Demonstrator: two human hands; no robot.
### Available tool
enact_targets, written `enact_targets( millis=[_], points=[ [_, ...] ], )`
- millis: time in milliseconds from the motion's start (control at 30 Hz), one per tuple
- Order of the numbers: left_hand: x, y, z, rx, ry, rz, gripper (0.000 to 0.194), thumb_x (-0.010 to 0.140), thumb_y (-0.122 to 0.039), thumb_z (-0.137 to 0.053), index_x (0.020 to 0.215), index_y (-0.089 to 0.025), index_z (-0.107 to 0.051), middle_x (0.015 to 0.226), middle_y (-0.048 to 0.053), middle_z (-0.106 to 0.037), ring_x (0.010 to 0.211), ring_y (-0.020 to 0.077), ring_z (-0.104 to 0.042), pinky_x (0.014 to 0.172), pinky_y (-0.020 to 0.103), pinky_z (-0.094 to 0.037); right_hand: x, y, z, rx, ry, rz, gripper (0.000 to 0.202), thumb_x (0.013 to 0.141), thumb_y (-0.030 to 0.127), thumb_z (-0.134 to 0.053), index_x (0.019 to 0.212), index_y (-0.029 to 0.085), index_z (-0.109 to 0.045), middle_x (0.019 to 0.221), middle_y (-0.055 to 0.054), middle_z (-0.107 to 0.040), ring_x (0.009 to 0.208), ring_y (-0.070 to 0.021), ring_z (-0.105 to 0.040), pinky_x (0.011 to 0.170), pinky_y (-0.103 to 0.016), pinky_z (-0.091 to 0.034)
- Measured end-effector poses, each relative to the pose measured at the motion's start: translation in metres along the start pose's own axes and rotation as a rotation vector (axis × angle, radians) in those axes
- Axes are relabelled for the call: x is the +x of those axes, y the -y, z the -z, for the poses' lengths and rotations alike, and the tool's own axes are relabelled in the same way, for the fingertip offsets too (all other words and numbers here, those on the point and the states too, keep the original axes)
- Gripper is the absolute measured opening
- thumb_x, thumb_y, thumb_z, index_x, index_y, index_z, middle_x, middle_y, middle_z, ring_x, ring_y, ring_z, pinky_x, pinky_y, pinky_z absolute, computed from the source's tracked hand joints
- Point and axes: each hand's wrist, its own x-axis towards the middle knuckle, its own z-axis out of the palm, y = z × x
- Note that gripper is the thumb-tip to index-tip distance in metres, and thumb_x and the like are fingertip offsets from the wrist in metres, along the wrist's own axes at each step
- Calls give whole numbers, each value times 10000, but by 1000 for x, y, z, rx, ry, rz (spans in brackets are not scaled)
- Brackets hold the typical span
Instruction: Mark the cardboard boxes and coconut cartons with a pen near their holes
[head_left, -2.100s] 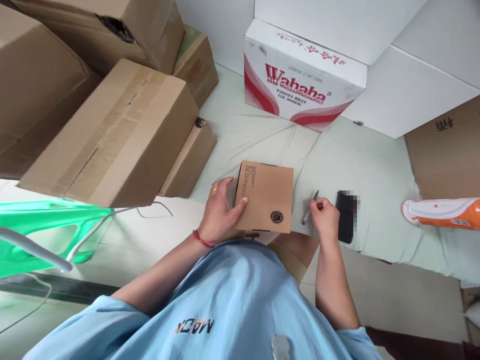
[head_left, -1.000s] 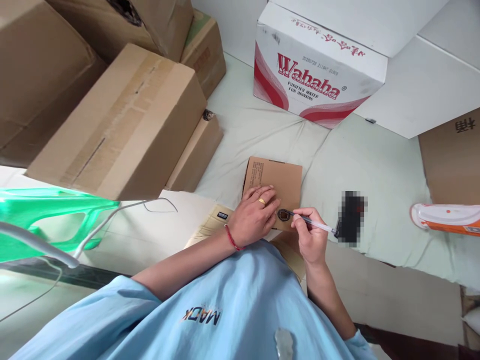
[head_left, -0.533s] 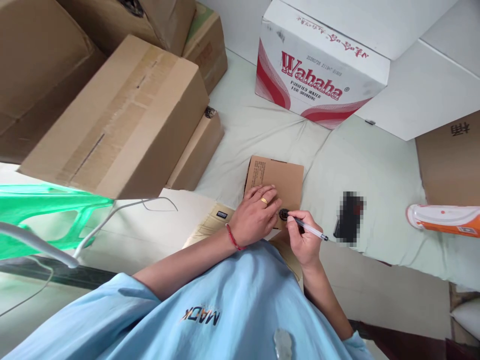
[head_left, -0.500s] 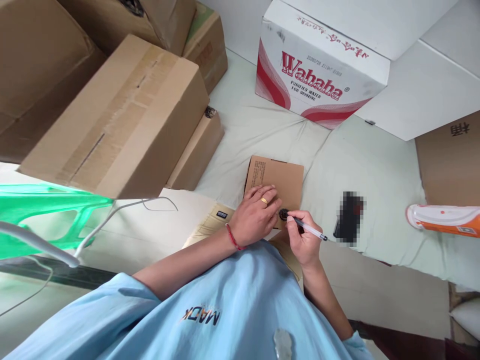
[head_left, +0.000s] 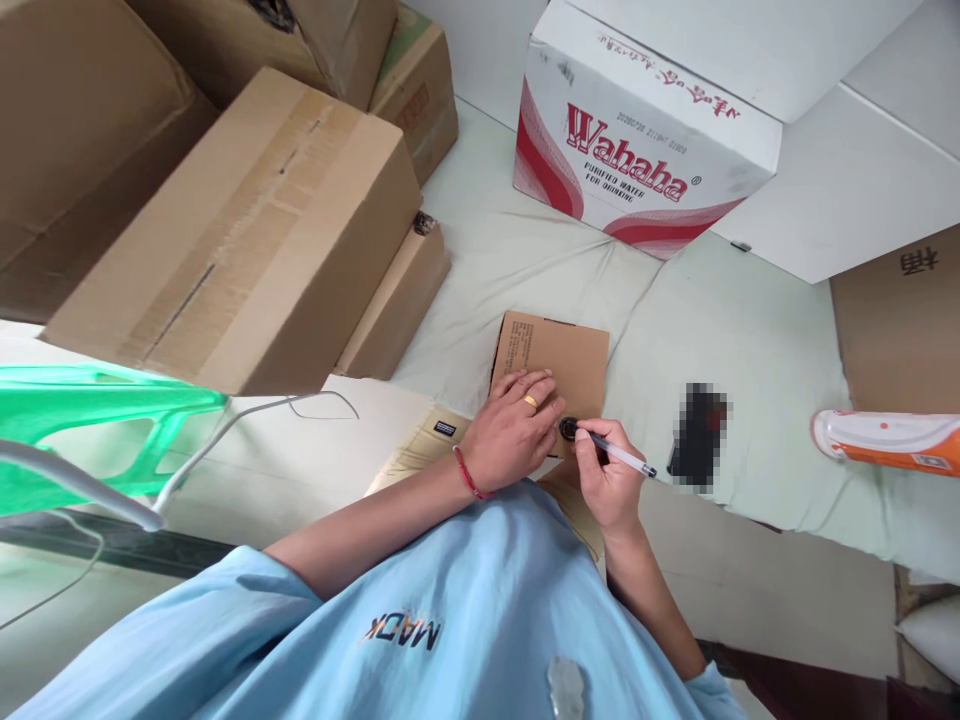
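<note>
A small brown cardboard box (head_left: 577, 355) with printed text lies at the near edge of the cloth-covered surface. My left hand (head_left: 517, 425), wearing a gold ring, rests flat on the box with its fingers stretched out. My right hand (head_left: 611, 475) grips a pen (head_left: 622, 455) with a clear barrel and a black end. The pen's tip end is over a dark round mark (head_left: 568, 429) on the near right corner of the box. Whether the tip touches the mark, I cannot tell.
A white and red water carton (head_left: 637, 150) stands behind the box. Brown cartons (head_left: 247, 230) are stacked at left, above a green stool (head_left: 90, 430). To the right lie a blurred dark object (head_left: 697, 440) and an orange and white canister (head_left: 885, 440). Pale cloth (head_left: 750, 340) covers the surface.
The view has shifted very slightly. Both hands stay almost in place, with the pen still at the round mark on the box.
</note>
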Motion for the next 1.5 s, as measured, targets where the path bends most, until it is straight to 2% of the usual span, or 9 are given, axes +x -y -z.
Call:
enact_targets(
  millis=[167,600,833,1033,1233,1500],
  points=[
    [0,0,0,7,-5,0,254,1056,-197,-569,1236,-181,-746,1370,143,-743,1414,324,-643,1194,531,-505,1,2,-1,4,-41,-28,203,1051,405,-638,1021,232,-741,808,-10,-768,659,-160,-705,633,-281,-561],
    [0,0,0,8,1,-9,260,1052,-197,-571,1239,-160,-747,1367,154,-745,1411,334,-642,1190,534,-509,1,2,-1,9,-6,-17,196,1051,408,-651,1026,238,-746,786,-2,-761,653,-161,-705,627,-277,-564],
    [0,1,0,5,8,-5,262,1059,-208,-571,1248,-180,-750,1374,152,-741,1422,331,-637,1196,543,-507,1,3,-2,12,-19,-29,208,1049,416,-647,1016,235,-742,790,-8,-763,649,-162,-704,616,-281,-554],
    [0,0,1,13,-12,-17,259,1052,-196,-571,1233,-146,-750,1354,162,-747,1401,338,-647,1189,540,-519,1,2,-2,9,-33,-47,229,1051,434,-634,1020,234,-739,800,-14,-767,670,-169,-710,640,-289,-568],
    [-1,1,-1,-19,14,1,281,1047,-196,-576,1258,-170,-759,1379,166,-738,1428,340,-633,1204,560,-512,-1,1,-2,8,-22,-53,229,1054,439,-636,1028,239,-743,800,-12,-766,670,-170,-706,643,-291,-562],
    [0,0,0,31,-25,-19,251,1060,-202,-563,1218,-160,-753,1349,147,-758,1389,331,-663,1174,528,-524,-1,1,-4,15,-37,-46,219,1056,433,-641,1037,240,-742,830,-17,-775,673,-166,-711,645,-290,-569]
  ],
)
